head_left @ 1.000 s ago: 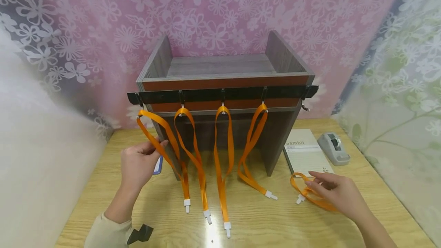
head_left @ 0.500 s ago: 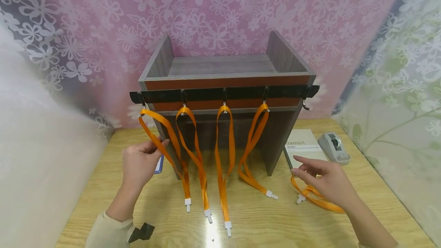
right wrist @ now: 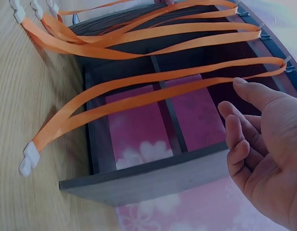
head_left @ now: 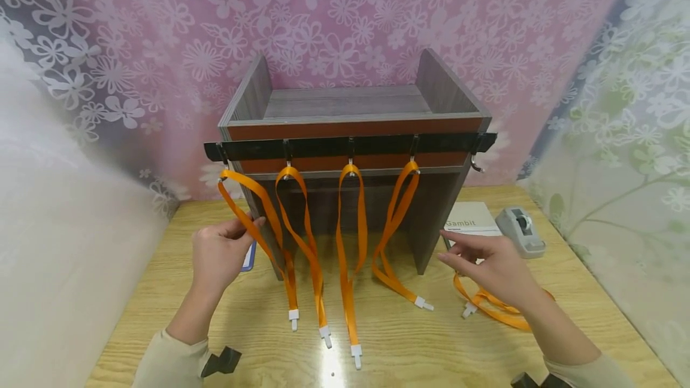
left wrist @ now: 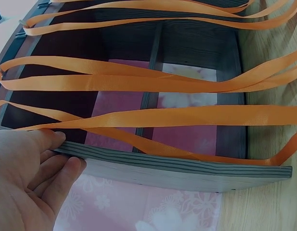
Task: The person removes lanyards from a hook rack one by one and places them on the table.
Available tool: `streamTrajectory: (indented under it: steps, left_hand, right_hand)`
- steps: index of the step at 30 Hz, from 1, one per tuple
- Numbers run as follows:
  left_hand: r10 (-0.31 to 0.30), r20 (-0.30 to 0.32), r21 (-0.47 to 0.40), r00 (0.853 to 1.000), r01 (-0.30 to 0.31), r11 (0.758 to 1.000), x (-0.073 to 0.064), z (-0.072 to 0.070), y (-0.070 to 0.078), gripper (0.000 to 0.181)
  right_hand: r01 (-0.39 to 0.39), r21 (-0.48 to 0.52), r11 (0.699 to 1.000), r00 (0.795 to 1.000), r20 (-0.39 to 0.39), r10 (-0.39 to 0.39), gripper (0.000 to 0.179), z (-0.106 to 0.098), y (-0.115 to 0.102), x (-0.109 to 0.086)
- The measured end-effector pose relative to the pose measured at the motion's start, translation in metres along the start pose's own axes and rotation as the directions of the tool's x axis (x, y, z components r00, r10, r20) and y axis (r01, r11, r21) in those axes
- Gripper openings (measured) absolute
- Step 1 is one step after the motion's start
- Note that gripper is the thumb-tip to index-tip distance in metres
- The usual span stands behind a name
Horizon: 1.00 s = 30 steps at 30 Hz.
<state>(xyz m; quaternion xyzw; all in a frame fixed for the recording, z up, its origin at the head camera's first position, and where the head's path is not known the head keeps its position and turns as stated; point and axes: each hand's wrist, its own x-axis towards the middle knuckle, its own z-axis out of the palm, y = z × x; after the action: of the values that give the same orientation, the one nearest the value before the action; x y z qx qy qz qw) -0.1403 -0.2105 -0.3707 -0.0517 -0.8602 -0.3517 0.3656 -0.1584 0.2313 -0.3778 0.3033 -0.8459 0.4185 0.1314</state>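
Note:
My left hand pinches the front edge of the left side panel of a grey wooden shelf, thumb on one face and fingers on the other, as the left wrist view shows. Orange lanyards with white clips hang from hooks on the shelf's black rail; the leftmost lanyard passes close to that hand. My right hand hovers before the right side panel, fingers apart and holding nothing. Another orange lanyard lies on the table, partly hidden under the right forearm.
A bare hook is at the rail's right end. Behind the right hand lie a notebook and a grey tape dispenser. A blue-edged card shows by the left panel. Patterned cloth or walls stand behind and at both sides.
My right hand has moved left and up, away from the lanyard on the table and over the notebook toward the shelf's right panel. My left hand keeps its grip on the left panel.

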Motion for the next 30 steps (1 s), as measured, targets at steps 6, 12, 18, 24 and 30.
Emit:
streamTrajectory:
  steps: [6, 12, 18, 24, 30]
  left_hand:
    - [0.004, 0.004, 0.007, 1.0, -0.004, 1.0, -0.001, 0.0, -0.001, 0.009]
    - [-0.008, 0.002, 0.008, 1.0, 0.008, 1.0, -0.001, -0.001, -0.001, 0.009]
    - [-0.011, -0.002, 0.015, 1.0, 0.011, 1.0, -0.001, 0.0, -0.001, 0.01]
    - [-0.018, -0.002, 0.008, 1.0, 0.018, 1.0, -0.002, 0.0, 0.0, 0.01]
    - [-0.019, 0.004, 0.001, 1.0, 0.019, 1.0, -0.001, 0.0, 0.0, 0.011]
  right_hand:
    - [-0.023, 0.006, 1.0, 1.0, 0.002, 0.023, 0.036, 0.008, -0.005, 0.012]
    - [-0.082, 0.064, 0.995, 0.997, 0.02, 0.081, 0.036, 0.016, -0.008, 0.023]
    - [-0.128, 0.075, 0.989, 0.992, 0.025, 0.127, 0.035, 0.026, -0.01, 0.034]
    - [-0.174, 0.115, 0.978, 0.985, 0.035, 0.171, 0.036, 0.036, -0.01, 0.045]
    - [-0.194, 0.175, 0.965, 0.981, 0.021, 0.193, 0.033, 0.044, -0.012, 0.052]
